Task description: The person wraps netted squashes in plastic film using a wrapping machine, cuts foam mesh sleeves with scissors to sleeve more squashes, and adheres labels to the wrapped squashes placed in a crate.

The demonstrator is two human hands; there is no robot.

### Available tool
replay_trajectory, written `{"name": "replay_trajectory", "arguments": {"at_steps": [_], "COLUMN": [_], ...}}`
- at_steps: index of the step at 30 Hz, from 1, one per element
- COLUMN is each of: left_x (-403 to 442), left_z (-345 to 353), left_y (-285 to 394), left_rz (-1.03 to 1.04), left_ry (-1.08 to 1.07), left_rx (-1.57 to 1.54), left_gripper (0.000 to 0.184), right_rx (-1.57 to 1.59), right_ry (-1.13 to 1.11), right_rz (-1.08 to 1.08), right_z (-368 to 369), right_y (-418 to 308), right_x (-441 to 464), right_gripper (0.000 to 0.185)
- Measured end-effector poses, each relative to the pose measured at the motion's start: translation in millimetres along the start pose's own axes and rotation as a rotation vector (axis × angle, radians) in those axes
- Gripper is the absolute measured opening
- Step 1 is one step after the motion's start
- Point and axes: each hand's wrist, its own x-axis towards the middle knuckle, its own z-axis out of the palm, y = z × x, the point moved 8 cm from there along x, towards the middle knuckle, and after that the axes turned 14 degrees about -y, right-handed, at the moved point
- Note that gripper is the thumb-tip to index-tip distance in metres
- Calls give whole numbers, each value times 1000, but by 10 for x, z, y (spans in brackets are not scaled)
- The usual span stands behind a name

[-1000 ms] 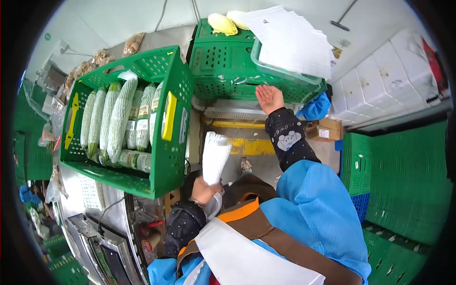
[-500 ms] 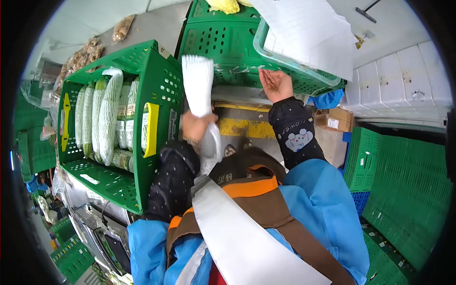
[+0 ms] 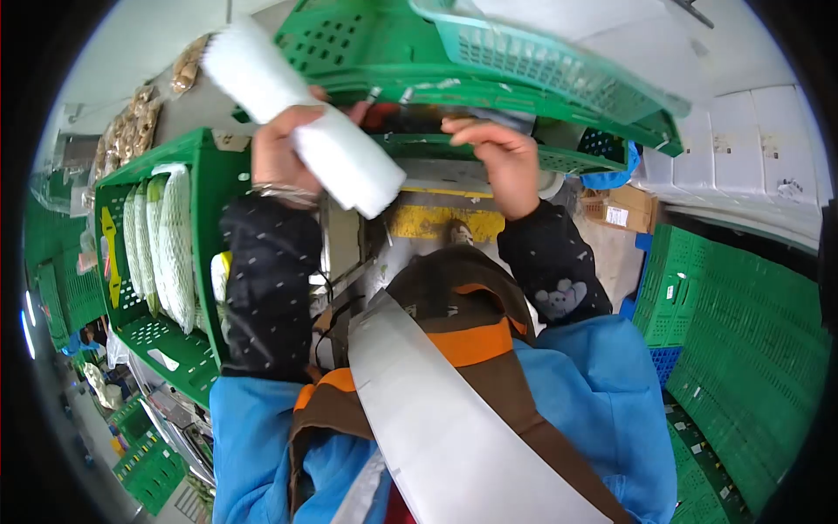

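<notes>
My left hand (image 3: 286, 155) is wrapped round a thick white bundle (image 3: 340, 157), perhaps foam net sleeves, which slants over the front of a green crate. Beside it on the right, my right hand (image 3: 506, 162) is raised with bent fingers partly spread and nothing visible in them. Both hands are at the near edge of the green crate (image 3: 393, 79), whose lid or upper part stands tilted, with dark and red items showing in the gap below. On top of it lies a pale green basket (image 3: 541, 65) with white paper sheets (image 3: 594, 26).
At left, a green crate (image 3: 229, 175) holds net-wrapped long green vegetables (image 3: 177, 253). Bagged brown items (image 3: 131, 131) lie behind it. White boxes (image 3: 733, 144), a cardboard box (image 3: 624, 208) and stacked green crates (image 3: 742, 297) stand at right. A yellow floor stripe (image 3: 436, 223) shows below.
My left hand has risen and moved left with the white bundle, now tilted. The upper green crate and basket have tipped, showing a gap beneath. My right hand's fingers have bent.
</notes>
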Motion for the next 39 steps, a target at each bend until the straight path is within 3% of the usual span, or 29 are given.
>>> {"name": "replay_trajectory", "arguments": {"at_steps": [2,3,6,9,14,17,20,22,23,25,26,27,28,30,32,35,39], "left_x": [-67,-37,9,61,87,64,55,44,17,-39,-64,-38,-34,-511,-1033,-2147,-3679], "left_z": [158,161,115,78,71,45,81,-97,-156,-291,-198,-210,-196,-109,69,-76,-197], "left_y": [69,90,105,72,107,81,6,-71,-156,-460,-464,-630,-804,-501,74,574,817], "left_rz": [-45,-35,-56,-49,-69,-80,-51,-13,-60,-271,-253,-463,-692,-935,25,184,514], "left_ry": [0,-2,-37,-90,-126,-107,-55,-74,16,23,7,32,12,276,182,486,764], "left_rx": [-9,6,24,52,91,67,-51,-65,-53,26,180,532,868,813,751,746,805], "left_gripper": [41,42,48,41,37,37,38,40,38,30,18,12,7,18,40,52,44], "right_rx": [-1011,-1104,-1172,-1726,-1907,-1907,-1830,-1506,-1298,-829,-589,-436,-339,-367,-433,-517,-549], "right_ry": [-175,-196,-166,-193,-260,-267,-256,-339,-416,-613,-757,-831,-843,-895,-1004,-1206,-1484], "right_rz": [-163,-182,252,-90,346,398,256,221,253,377,406,475,666,829,892,917,963], "right_z": [-41,-107,-696,-1071,-1881,-1989,-1545,-793,-369,311,472,551,580,681,885,1278,1987], "right_y": [31,19,246,180,675,718,434,145,38,-110,-12,76,247,591,863,1222,1541], "right_x": [41,77,115,267,443,418,189,-242,-469,-846,-997,-1036,-994,-824,-725,-708,-999], "right_gripper": [33,33,29,32,36,39,42,44,45,43,36,33,32,31,30,29,28]}}
